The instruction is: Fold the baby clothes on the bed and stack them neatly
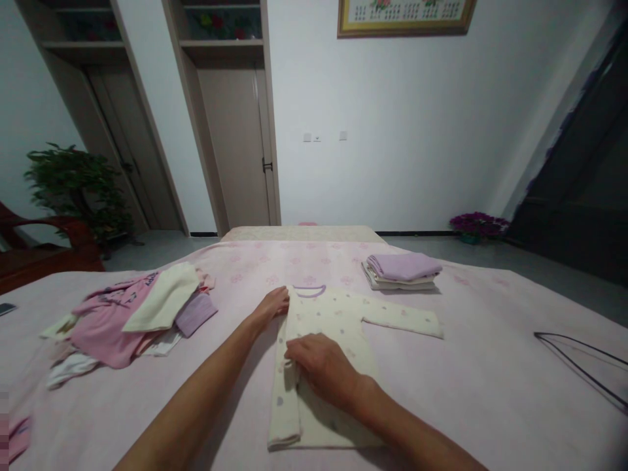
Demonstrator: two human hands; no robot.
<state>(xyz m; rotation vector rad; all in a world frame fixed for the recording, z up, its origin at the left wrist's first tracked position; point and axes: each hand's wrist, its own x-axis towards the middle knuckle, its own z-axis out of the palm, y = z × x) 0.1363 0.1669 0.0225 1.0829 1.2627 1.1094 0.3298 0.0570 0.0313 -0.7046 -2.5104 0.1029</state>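
A cream long-sleeved shirt with small printed spots and a purple neckband lies on the pink bedspread in front of me. Its left side is folded inward, with that sleeve running down toward the hem; the other sleeve stretches out to the right. My left hand is at the folded shoulder edge beside the collar, fingers closed on the fabric. Lower down, my right hand pinches the folded sleeve, its forearm crossing over the shirt's lower part. The right hand and arm hide some of the shirt's body.
A loose heap of clothes lies on the left, a neat folded stack at the back right. A black wire hanger rests at the right edge. At far left are a phone and a pink cloth on the bedspread.
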